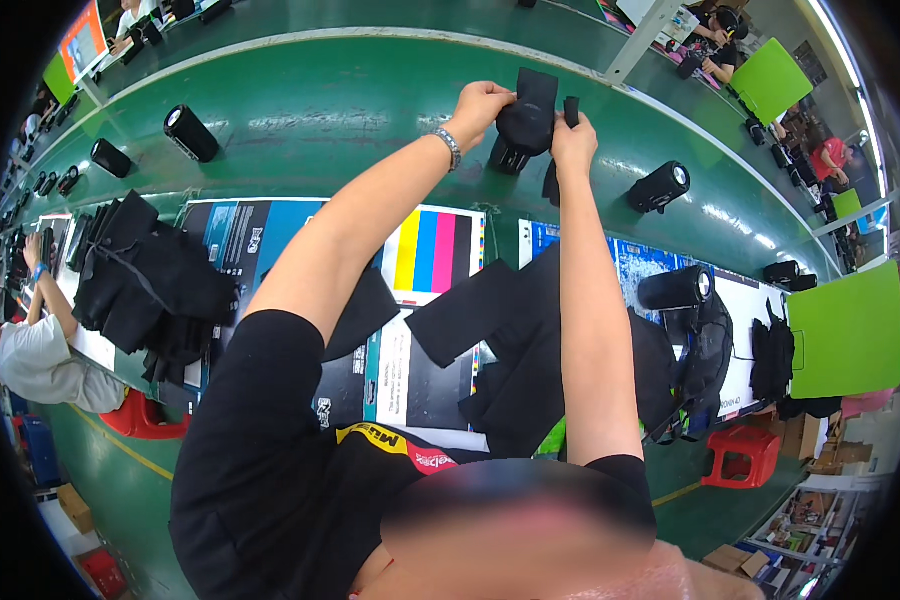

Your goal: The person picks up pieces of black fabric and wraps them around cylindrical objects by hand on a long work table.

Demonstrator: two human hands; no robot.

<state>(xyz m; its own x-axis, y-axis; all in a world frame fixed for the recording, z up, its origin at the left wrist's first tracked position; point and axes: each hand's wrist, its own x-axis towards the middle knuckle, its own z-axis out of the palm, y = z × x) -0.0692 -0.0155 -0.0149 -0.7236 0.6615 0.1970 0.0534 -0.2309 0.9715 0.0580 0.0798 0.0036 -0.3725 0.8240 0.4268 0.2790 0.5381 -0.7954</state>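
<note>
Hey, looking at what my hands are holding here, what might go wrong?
Your left hand pinches the black cloth near its edge, so it might slip. That cloth partly hides the black cylinder, which could get knocked. The narrow black strip in your right hand might catch on something.

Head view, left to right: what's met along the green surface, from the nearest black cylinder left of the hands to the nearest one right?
Left black cylinder, left hand, black cloth, right hand, right black cylinder.
</note>
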